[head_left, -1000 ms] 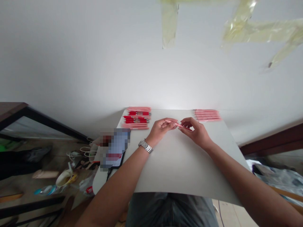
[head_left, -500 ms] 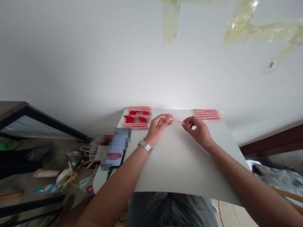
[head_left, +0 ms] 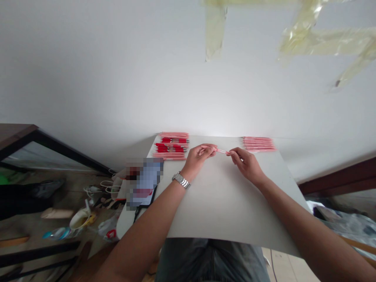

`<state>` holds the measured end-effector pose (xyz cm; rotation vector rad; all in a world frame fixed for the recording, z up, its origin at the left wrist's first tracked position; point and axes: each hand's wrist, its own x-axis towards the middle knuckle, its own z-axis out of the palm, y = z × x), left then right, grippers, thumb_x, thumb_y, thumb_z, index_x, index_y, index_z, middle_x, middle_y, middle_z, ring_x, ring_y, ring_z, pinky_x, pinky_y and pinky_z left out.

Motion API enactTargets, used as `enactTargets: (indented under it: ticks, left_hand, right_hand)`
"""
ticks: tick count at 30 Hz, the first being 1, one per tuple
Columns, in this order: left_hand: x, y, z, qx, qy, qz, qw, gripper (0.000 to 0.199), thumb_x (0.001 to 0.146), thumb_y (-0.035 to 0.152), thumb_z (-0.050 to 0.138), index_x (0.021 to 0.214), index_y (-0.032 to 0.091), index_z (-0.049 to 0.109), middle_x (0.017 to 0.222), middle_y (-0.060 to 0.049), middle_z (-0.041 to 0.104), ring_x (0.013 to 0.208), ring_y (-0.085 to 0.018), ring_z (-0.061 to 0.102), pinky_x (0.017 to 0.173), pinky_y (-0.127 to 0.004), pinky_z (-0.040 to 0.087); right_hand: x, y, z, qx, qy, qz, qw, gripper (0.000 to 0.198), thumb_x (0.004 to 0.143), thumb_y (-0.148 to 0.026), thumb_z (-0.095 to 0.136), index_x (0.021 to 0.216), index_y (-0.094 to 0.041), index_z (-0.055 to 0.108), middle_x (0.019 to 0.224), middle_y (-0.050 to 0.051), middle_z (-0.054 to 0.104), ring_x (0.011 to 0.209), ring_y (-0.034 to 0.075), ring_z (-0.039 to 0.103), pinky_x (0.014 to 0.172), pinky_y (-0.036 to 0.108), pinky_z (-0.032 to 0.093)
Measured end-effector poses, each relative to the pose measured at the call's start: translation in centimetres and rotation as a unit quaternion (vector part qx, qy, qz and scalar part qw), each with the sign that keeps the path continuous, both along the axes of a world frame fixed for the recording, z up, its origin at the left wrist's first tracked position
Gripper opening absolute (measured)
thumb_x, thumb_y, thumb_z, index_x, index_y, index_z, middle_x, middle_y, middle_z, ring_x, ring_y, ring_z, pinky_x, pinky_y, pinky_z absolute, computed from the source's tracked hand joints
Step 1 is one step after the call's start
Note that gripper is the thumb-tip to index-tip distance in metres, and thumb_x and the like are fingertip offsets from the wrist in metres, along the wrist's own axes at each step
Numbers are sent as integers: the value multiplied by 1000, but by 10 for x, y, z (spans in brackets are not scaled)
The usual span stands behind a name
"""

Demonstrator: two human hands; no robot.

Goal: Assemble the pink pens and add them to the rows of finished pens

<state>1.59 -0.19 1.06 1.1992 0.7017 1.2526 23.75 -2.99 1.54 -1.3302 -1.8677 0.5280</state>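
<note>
A pink pen [head_left: 221, 151] with a white printed label on its side spans the gap between my two hands, above the table. My left hand [head_left: 201, 156], with a metal watch on the wrist, is closed around the pen's left part. The fingertips of my right hand [head_left: 243, 159] pinch its right end. To the left lie rows of pink pens [head_left: 170, 155] and red pens [head_left: 172, 149] with dark and silvery ends. A row of pink pens [head_left: 259, 144] lies side by side at the back right.
The white table [head_left: 223, 207] stands against a wall with yellowish tape [head_left: 216, 33]. On its left edge lies a phone-like device [head_left: 147, 182], blurred out. Left on the floor are a white mug-like container [head_left: 79, 219], cables and a plastic bottle [head_left: 60, 234].
The pen has turned in my fingers, so its white label now faces me. My right fingers have shifted their hold at the right end. The pen rows lie as before.
</note>
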Motion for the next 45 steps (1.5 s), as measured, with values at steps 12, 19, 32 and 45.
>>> enactTargets:
  ticks: [12, 19, 32, 45]
  left_hand:
    - [0, 4, -1, -17, -24, 57, 998, 31, 85, 44, 80, 98, 17, 77, 113, -11, 76, 96, -17, 71, 98, -40, 58]
    - [0, 3, -1, -25, -20, 38, 999, 32, 84, 45, 80, 98, 17, 77, 113, -11, 76, 92, -17, 71, 100, -42, 58]
    - [0, 1, 3, -13, -2, 33, 999, 32, 84, 47, 80, 93, 16, 76, 112, -11, 76, 90, -17, 71, 98, -42, 58]
    - [0, 5, -1, -20, -17, 48, 999, 34, 83, 47, 81, 95, 16, 76, 110, -11, 76, 87, -15, 70, 97, -42, 58]
  right_hand:
    - [3, 5, -11, 10, 45, -13, 999, 28, 97, -49, 61, 109, -24, 59, 87, 4, 67, 77, 19, 65, 69, 31, 51]
    - [4, 5, -9, 0, 45, -13, 999, 31, 100, -53, 55, 105, -23, 59, 84, 3, 67, 70, 16, 60, 64, 29, 47]
    - [3, 2, -3, -18, 53, 3, 998, 41, 103, -59, 48, 113, -22, 63, 78, 2, 63, 66, 16, 59, 63, 29, 48]
    - [6, 5, -6, -18, 65, -8, 998, 38, 102, -58, 50, 96, -22, 63, 73, 1, 64, 59, 14, 55, 58, 28, 45]
